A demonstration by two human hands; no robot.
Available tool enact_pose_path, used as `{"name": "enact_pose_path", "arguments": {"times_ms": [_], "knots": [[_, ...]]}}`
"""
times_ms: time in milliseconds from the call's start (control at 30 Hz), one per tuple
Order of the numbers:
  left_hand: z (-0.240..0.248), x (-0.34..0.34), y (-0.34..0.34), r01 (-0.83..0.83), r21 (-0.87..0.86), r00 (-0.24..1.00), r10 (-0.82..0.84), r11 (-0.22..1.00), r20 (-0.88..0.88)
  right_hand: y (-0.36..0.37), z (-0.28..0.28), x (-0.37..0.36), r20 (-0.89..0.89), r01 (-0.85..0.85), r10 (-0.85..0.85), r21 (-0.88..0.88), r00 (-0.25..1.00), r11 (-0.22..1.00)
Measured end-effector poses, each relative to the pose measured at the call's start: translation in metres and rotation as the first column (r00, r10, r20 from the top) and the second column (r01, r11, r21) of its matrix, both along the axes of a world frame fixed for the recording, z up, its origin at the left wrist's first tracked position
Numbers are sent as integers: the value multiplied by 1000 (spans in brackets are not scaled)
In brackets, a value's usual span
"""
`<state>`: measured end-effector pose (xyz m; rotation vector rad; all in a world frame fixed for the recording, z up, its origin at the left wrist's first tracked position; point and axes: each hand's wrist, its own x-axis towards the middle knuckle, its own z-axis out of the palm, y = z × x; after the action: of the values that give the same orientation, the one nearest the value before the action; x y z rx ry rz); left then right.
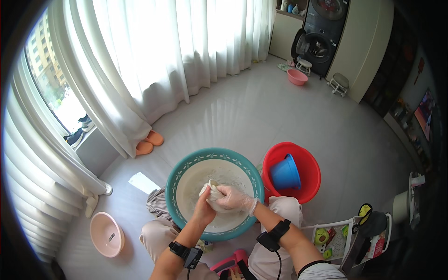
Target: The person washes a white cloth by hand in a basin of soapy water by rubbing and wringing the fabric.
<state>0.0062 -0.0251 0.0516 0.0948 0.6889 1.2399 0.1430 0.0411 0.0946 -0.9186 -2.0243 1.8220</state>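
A bunched white cloth [214,195] is gripped between my two hands above a large basin [215,153] with a teal rim and a pale inside. Cloudy water [226,175] with some froth lies in the basin. My left hand [204,212] looks bare and closes round the cloth's left side. On my right hand [236,199] is a clear thin glove; its fingers wrap the cloth from the right. The cloth's kind cannot be made out, and its underside is hidden by the hands.
A red basin [313,179] holding a blue bucket [285,173] stands right of the teal one. At left is a pale pink basin [106,235]. Striped fabric [159,204] lies by my left knee. A white rack cart [343,235] stands at right; orange slippers [149,142] sit by the curtain.
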Motion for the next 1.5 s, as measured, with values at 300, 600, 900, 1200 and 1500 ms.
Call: {"name": "enact_pose_path", "arguments": {"times_ms": [300, 600, 900, 1200, 1500], "knots": [[34, 1, -7, -64, 258, 887, 174, 964, -428, 9, -44, 12, -169, -176, 134, -263, 976, 949], [22, -19, 3, -168, 245, 985, 155, 955, 74, 13, -108, 6, 20, -26, 29, -166, 999, 986], [-90, -25, 25, -395, -179, 913, 406, 901, 28, 13, -50, -2, -418, 173, -469, -575, 778, 799], [-94, -7, 18, -99, -119, 992, 108, 988, 66, -52, -25, -36, -224, 253, -130, 710, 966, 657], [-63, -4, 13, -215, -159, 971, 195, 964, -137, 9, -52, -37, 112, 443, -528, 416, 842, 794]]}}
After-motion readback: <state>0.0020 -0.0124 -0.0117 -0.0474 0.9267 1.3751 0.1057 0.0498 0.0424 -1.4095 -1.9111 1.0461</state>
